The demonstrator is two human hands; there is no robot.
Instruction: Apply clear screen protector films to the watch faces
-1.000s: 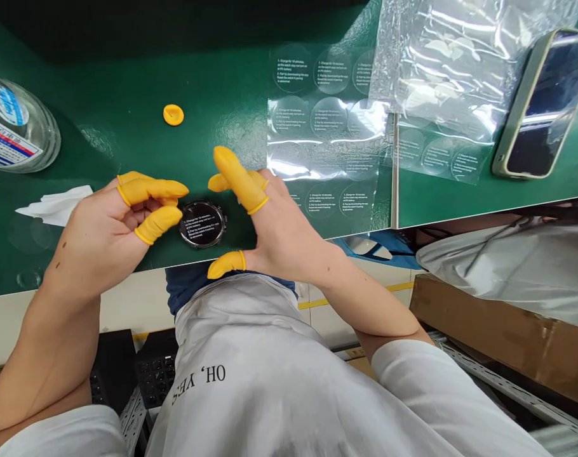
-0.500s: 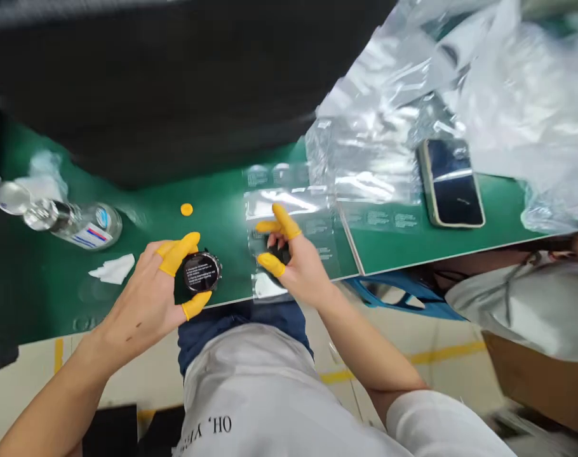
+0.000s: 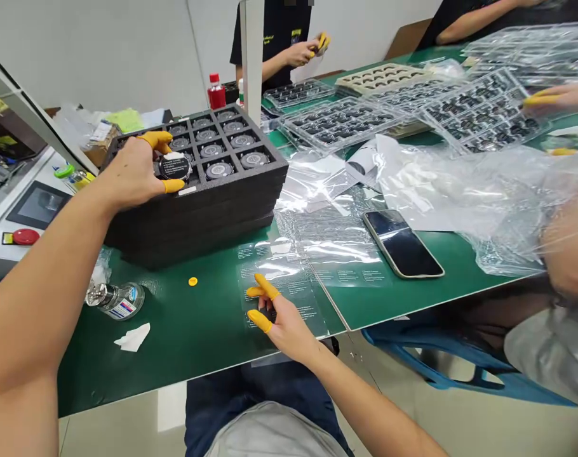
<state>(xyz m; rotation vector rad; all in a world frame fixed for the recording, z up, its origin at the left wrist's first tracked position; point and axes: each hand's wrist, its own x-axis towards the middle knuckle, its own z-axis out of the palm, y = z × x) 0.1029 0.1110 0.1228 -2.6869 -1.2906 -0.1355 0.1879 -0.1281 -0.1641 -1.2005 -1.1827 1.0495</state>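
My left hand wears yellow finger cots and grips a round black watch case with a printed film on its face. It holds the case over the front left cells of a black foam tray that tops a stack; other cells hold similar cases. My right hand, also in yellow cots, rests near the table's front edge on a clear sheet of round printed stickers, fingers curled loosely with nothing visibly in them.
A phone lies face up on the green table. A small glass bottle, a white wipe and a loose yellow cot lie at left. Crumpled clear bags and clear trays fill the right. Other people work opposite.
My left hand lifted the watch case off the table and carried it up to the foam tray. My head rose, bringing the far bench into view. My right hand stayed on the sticker sheet.
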